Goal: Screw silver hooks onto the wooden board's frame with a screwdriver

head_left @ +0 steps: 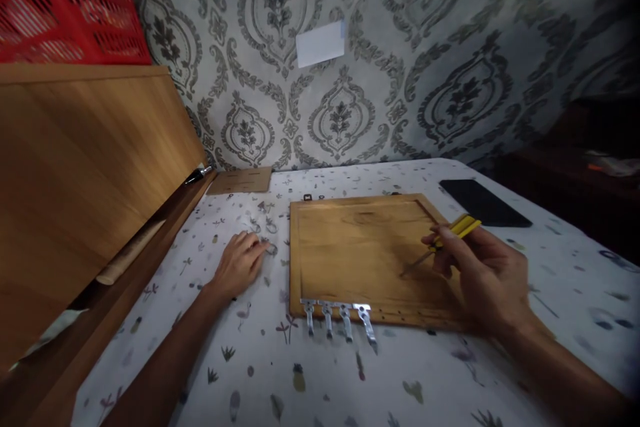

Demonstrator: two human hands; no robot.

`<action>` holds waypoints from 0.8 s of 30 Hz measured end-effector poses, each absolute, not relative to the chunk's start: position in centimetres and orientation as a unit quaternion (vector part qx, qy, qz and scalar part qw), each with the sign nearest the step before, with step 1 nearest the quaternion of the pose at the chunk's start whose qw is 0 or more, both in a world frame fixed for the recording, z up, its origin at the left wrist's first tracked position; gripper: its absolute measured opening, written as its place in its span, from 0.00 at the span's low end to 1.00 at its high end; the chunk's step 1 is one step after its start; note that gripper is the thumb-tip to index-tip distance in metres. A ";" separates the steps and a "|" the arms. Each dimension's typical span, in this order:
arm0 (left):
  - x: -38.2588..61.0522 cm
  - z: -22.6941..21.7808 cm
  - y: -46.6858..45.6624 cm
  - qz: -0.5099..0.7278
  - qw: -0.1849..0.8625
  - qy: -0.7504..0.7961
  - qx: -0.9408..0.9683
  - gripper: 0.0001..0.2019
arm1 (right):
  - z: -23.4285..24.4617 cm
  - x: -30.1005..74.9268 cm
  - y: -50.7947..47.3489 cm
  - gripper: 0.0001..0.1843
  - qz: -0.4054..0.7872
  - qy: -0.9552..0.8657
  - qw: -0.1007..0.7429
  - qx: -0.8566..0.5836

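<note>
My right hand point(493, 277) grips a yellow-handled screwdriver point(457, 230), its thin shaft pointing down and left over a framed wooden board point(355, 240). The board lies flat on the patterned white cloth. Along its near edge sits a row of several silver metal hooks point(345, 323), with small dark holes to their right. On the cloth left of the board, my left hand point(241, 263) has its fingers drawn together, their tips on a small silver metal hook point(271, 249). Other small metal pieces point(271, 225) lie just beyond it.
At left stands a wooden cabinet point(90, 180) with a red plastic basket point(75, 7) on top. Flat brown cardboard point(240, 180) lies at the back, against the patterned wall point(280, 47). A black flat slab point(483, 201) rests at the right.
</note>
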State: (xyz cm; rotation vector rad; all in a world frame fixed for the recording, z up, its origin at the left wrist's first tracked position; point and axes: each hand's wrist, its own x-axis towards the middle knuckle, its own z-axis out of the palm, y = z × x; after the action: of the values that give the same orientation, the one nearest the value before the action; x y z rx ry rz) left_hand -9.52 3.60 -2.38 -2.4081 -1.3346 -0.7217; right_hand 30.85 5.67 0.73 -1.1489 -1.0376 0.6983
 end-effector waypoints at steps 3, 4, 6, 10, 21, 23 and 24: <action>-9.2 -2.5 3.5 -0.232 0.162 -0.452 -0.846 0.13 | 0.8 31.0 5.8 0.32 0.302 -0.454 0.660 -0.517; -9.2 -2.6 3.5 -0.227 0.165 -0.450 -0.848 0.13 | 0.9 31.0 5.8 0.32 0.302 -0.453 0.660 -0.518; -9.3 -2.7 3.5 -0.218 0.168 -0.447 -0.851 0.14 | 1.0 31.0 5.7 0.31 0.302 -0.451 0.662 -0.517; -9.6 -2.8 3.6 -0.204 0.169 -0.447 -0.854 0.14 | 1.2 30.9 5.5 0.30 0.302 -0.450 0.668 -0.510; -9.5 -2.2 3.7 -0.184 0.190 -0.426 -0.865 0.16 | 1.0 30.5 5.5 0.26 0.310 -0.448 0.665 -0.511; -9.5 -2.1 3.7 -0.180 0.194 -0.424 -0.866 0.16 | 0.9 30.5 5.5 0.26 0.310 -0.452 0.667 -0.504; -9.5 -2.1 3.8 -0.178 0.195 -0.424 -0.866 0.16 | 0.9 30.5 5.5 0.26 0.310 -0.453 0.668 -0.502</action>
State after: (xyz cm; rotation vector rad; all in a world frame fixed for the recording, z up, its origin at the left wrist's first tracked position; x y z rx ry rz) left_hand -9.49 3.76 -2.09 -2.4290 -1.1886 -0.4988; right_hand 30.52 5.50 0.91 -1.1335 -1.0225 0.6994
